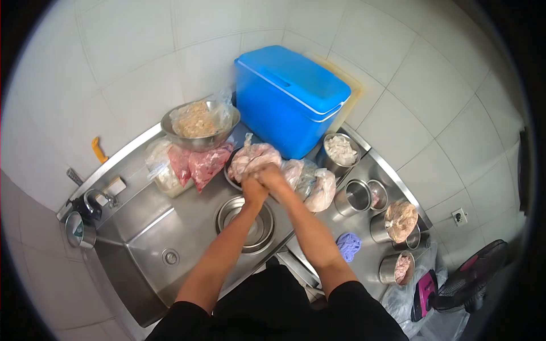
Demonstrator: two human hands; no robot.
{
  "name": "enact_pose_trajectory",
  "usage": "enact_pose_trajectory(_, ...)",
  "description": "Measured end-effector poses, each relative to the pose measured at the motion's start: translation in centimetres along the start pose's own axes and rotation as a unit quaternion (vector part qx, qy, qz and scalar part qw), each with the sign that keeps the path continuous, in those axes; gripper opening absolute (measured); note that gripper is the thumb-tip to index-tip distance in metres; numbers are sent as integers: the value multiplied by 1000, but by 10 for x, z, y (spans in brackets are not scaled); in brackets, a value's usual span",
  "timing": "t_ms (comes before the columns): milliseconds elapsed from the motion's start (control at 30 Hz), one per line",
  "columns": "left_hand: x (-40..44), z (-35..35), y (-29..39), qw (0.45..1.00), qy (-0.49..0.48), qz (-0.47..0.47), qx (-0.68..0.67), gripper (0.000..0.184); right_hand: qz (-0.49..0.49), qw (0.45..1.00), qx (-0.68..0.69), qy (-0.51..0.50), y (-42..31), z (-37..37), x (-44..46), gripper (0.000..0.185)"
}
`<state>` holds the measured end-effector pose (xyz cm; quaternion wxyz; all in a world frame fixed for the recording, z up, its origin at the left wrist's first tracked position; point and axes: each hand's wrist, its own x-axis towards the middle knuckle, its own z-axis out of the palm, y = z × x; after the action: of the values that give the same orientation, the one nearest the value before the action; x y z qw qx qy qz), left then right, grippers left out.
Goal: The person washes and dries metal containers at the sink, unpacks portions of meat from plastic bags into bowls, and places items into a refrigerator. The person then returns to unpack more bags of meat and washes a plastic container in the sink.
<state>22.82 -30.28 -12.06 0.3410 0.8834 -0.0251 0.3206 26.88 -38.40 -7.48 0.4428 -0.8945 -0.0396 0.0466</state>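
Both arms reach forward to a bulging plastic bag of pale pink meat (256, 157), which sits in a dark-rimmed bowl (230, 177). My left hand (253, 187) is closed at the near side of the bag. Touching it, my right hand (271, 175) is closed on the bag's near edge. The fingertips are partly hidden. Left of the bowl lie a bag of red meat (209, 165) and a bag with whitish contents (170, 179). To the right is another pale pink bag (322, 191). Nested metal bowls (245, 227) stand below my wrists.
A blue cooler box (290, 96) stands behind my hands. A steel bowl with a bag of tan food (199, 122) is at the back left. Metal pots (357, 196), a purple cloth (348, 246) and a fan (472, 275) are right; the sink (148, 250) is left.
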Motion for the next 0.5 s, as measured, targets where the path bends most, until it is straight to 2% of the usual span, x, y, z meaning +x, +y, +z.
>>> enact_pose_trajectory(33,8,5,0,999,18,-32,-9,31,-110,987,-110,43,-1,4,2,16)
enact_pose_trajectory(67,11,10,0,997,34,-68,-17,34,-112,987,-109,47,4,-4,6,16)
enact_pose_trajectory(100,15,12,3,997,33,-65,-14,34,-99,992,-79,1,-4,-16,0,17)
enact_pose_trajectory(133,22,11,3,982,-32,-187,-5,34,-86,994,-46,-47,-6,-22,-2,17)
enact_pose_trajectory(167,31,7,1,948,-93,-303,8,34,-89,994,-36,-44,-6,-32,-3,17)
enact_pose_trajectory(200,40,9,-13,950,-91,-297,16,34,-102,995,-17,-2,-1,-46,-1,18)
enact_pose_trajectory(233,44,17,-33,953,-149,-259,53,35,-111,993,0,38,6,-57,0,20)
enact_pose_trajectory(267,40,21,-44,947,-212,-224,90,36,-145,988,-54,27,17,-60,3,25)
enact_pose_trajectory(300,36,21,-43,946,-214,-224,98,36,-144,988,-46,25,31,-52,4,25)
enact_pose_trajectory(367,36,19,-42,978,-108,-180,-6,33,-341,929,-128,61,56,-33,7,32)
enact_pose_trajectory(400,37,18,-39,979,-102,-179,-1,33,-340,929,-134,52,58,-28,6,39)
enact_pose_trajectory(433,34,18,-35,979,-89,-180,-33,32,-347,927,-130,51,57,-25,5,39)
enact_pose_trajectory(500,30,22,-34,978,-71,-187,-56,31,-359,913,-159,110,59,-17,1,41)
